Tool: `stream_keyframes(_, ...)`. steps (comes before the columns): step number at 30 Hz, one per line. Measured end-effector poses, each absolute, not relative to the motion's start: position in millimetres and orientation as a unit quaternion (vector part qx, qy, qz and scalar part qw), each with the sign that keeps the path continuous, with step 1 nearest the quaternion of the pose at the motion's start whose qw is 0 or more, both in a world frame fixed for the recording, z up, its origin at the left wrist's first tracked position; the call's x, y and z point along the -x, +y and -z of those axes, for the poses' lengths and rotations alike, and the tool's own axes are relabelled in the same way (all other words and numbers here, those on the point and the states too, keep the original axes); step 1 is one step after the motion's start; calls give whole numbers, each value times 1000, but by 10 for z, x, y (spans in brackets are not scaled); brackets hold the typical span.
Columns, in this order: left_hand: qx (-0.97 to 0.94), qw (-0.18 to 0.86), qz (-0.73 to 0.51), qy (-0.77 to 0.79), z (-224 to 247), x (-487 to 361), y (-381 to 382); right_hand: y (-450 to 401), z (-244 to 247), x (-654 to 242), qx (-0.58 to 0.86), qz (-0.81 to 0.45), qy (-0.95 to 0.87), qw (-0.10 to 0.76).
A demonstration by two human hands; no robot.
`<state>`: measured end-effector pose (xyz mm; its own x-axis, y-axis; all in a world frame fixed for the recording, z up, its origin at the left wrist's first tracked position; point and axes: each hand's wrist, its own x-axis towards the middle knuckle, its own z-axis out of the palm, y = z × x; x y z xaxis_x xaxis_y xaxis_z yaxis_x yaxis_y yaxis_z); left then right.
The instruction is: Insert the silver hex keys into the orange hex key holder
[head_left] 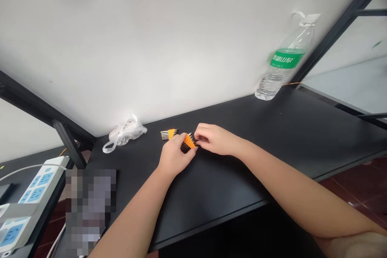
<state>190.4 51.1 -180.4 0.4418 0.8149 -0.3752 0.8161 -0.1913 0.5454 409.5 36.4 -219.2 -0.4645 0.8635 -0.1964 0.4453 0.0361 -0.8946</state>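
Observation:
My left hand (176, 154) is closed around an orange holder (190, 141) with several thin dark metal rods through it, which look like drill bits. My right hand (214, 139) meets it from the right, thumb and fingers pinched at the rods' dark ends; whether it grips one rod or several is hidden. Just beyond my left hand, a second orange holder (171, 133) lies on the black table (208, 193), its silver rod ends pointing left. My left fingers partly cover it.
A crumpled clear plastic bag (125, 132) lies by the wall at the left. A large water bottle (286, 58) with a green label stands at the back right. A white power strip (38, 187) and a blurred-out item (90, 205) are at the lower left. Black metal posts (335, 28) flank the table.

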Motion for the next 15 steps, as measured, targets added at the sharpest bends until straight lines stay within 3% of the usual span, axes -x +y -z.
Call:
stream_keyframes(9,-729,369,-8,577,1883,-1846,527,386,2425,-4196,558,-440,-703,-37)
stream_keyframes(12,-733,353,-27,580,1917,-1825,517,377,2389,-4192,561,-446,-697,-19)
stream_keyframes(15,-741,341,-37,578,1932,-1813,512,392,2322,-4211,507,-523,-680,85)
